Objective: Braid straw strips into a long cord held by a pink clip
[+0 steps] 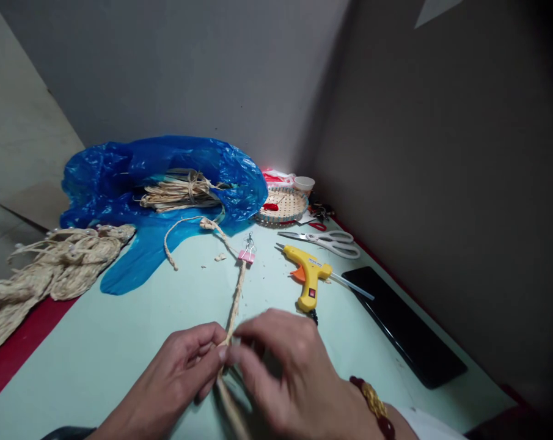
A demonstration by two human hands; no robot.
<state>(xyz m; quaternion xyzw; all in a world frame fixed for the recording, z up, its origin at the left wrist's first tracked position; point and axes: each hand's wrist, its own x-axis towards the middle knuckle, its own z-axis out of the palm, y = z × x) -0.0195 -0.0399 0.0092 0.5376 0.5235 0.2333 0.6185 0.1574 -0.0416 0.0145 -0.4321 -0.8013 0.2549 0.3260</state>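
A thin cord of twisted or braided straw (pixel 238 293) runs from a pink binder clip (pixel 245 256) down toward me. My left hand (pixel 178 373) pinches the cord between thumb and fingers near its lower end. Close against it, my right hand (pixel 289 366) has thumb and index finger bent in at the same spot on the cord; these fingers are slightly blurred. Loose straw strands (pixel 230 403) hang below both hands, partly smeared and hidden. Beyond the clip, the cord's other end (pixel 168 241) curls on the table, with a knot (pixel 207 223) in it.
A yellow glue gun (pixel 309 275), white-handled scissors (pixel 335 243) and a black phone-like slab (pixel 409 330) lie right. Behind are a blue plastic bag (pixel 166 150) holding a straw bundle (pixel 179 190), a woven basket (pixel 297 214) and a cup (pixel 304 183). Woven straw pieces (pixel 69 263) rest left.
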